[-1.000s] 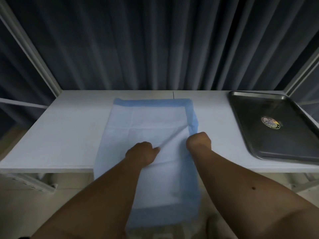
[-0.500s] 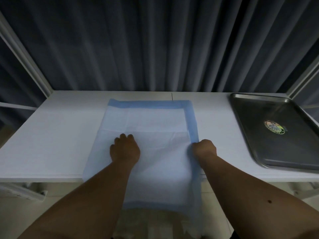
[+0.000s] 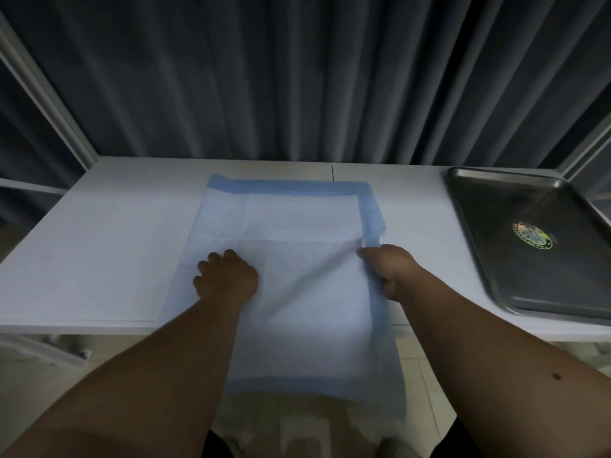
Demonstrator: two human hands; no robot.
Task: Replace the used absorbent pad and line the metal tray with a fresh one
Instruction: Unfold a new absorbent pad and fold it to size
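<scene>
A white absorbent pad (image 3: 297, 223) with a blue border lies spread on the white table (image 3: 99, 246), its near end hanging over the front edge. My left hand (image 3: 226, 277) rests on the pad's left-middle with fingers curled down onto it. My right hand (image 3: 390, 269) pinches the pad's right blue edge, and a crease runs from there toward the left hand. The metal tray (image 3: 496, 259) sits at the table's right end, bare inside except for a round sticker (image 3: 532, 235).
A dark pleated curtain (image 3: 297, 77) hangs behind the table. White frame bars (image 3: 46, 104) slant at the left and right sides. Tiled floor shows below the table's front edge.
The left hand slid left across the pad, flattening it. The right hand shifted to the pad's right blue edge and now pinches it. The pad lies wider and flatter.
</scene>
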